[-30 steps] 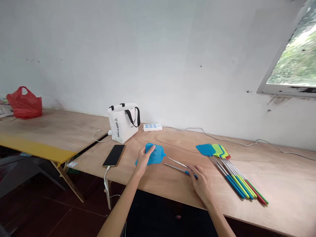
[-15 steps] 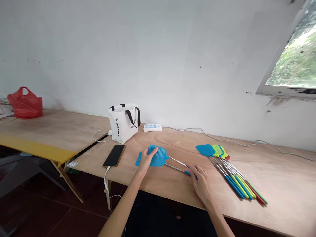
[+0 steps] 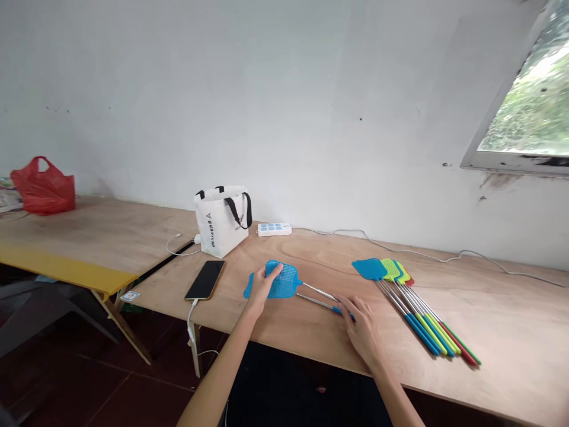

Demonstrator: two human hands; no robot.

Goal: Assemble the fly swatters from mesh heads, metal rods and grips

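My left hand (image 3: 262, 289) grips a blue fly swatter head (image 3: 284, 280) with fingers curled over its near edge, holding it just above the wooden table (image 3: 311, 332). Its neck touches the end of a thin metal rod (image 3: 317, 290). A second metal rod (image 3: 313, 302) lies beside it. My right hand (image 3: 362, 329) rests on the table, fingers spread over the blue grip ends of the two rods.
A row of several finished swatters (image 3: 413, 305) in blue, green and red lies to the right. A black phone (image 3: 205, 280) on a cable, a white tote bag (image 3: 222, 220) and a power strip (image 3: 274, 229) sit at the left and back. A red bag (image 3: 43, 185) is far left.
My left hand has carried the blue swatter head to the right, from clear of the rods to the tip of the metal rod. My right hand has stayed on the handles.
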